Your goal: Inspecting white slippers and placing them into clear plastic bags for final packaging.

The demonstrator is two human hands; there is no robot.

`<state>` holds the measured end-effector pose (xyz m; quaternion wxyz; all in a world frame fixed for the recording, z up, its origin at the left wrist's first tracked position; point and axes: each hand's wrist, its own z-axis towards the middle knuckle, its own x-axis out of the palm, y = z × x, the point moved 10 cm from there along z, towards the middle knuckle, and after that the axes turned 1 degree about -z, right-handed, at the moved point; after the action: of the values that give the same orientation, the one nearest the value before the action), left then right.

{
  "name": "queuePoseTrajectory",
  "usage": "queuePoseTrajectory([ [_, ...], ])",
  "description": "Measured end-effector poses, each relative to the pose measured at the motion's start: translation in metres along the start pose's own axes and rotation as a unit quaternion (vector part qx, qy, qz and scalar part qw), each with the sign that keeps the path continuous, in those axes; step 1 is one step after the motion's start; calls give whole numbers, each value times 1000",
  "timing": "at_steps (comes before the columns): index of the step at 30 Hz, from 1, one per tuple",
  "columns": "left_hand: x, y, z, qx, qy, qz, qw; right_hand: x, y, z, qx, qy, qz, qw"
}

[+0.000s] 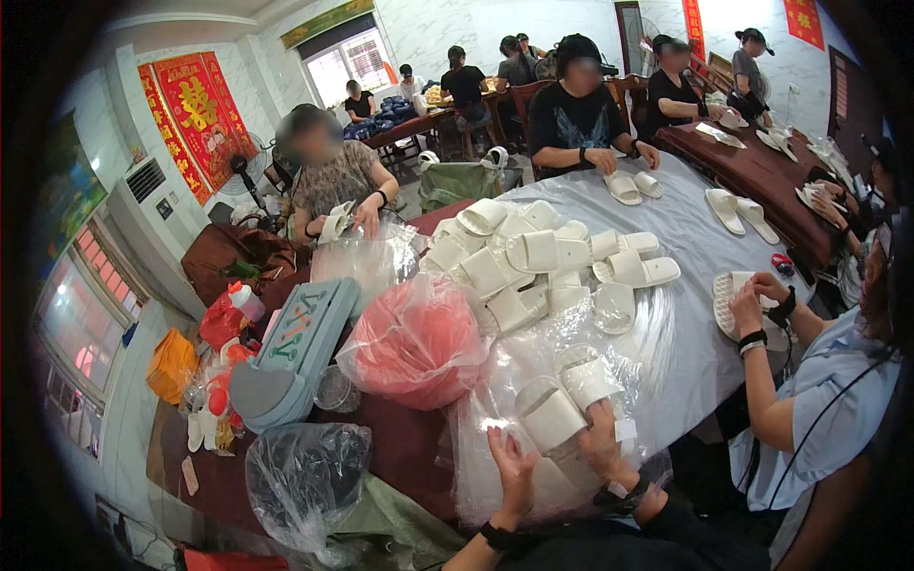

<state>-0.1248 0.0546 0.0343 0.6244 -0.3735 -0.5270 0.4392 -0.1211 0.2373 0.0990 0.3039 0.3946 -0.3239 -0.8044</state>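
A pair of white slippers lies on clear plastic bags in front of me, the left slipper point(550, 417) beside the right slipper point(589, 381). My right hand point(606, 443) is closed at the near end of the right slipper; its palm side is hidden. A small white tag point(625, 430) shows beside that hand. My left hand point(514, 471) is open, fingers spread and palm turned up, just left of the pair and apart from it. Beyond them is a heap of white slippers point(519, 252), several of them stacked on one another.
A red bundle in clear plastic point(416, 343), a grey-blue plastic step stool point(300, 338) and a crumpled clear bag point(309, 476) lie to the left. A co-worker's hands point(752, 305) handle a slipper at the right. Other people sit around the tables.
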Motion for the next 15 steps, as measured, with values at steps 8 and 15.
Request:
queuePoseTrajectory([
  [8,-15,97,-5,-263,11,-259,929,8,-23,-2,106,11,-83,991],
  [15,-3,90,-6,-296,57,-196,933,27,-53,-5,229,40,-85,969],
])
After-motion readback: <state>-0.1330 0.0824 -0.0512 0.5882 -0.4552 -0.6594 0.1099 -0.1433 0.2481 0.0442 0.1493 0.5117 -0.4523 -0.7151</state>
